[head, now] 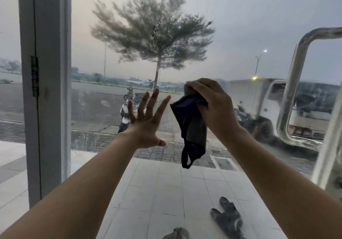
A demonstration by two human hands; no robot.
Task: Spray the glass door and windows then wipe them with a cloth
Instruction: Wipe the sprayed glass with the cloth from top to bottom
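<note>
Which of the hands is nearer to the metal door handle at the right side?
Right. The right hand, gripping the dark cloth, is left of the metal door handle. The left hand, fingers spread, is farther left, toward the white door frame.

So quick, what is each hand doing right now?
Left hand: open, fingers spread, holding nothing.
Right hand: gripping the dark cloth.

Dim, hazy daylight from an overcast sky filters through the smeared glass door (231,35), leaving the near side in soft, shadowless shade. The tree (155,35) outside is streaked with motion blur. A street lamp (265,51) flares, and the chrome handle (294,83) bows under wide-angle distortion.
</note>
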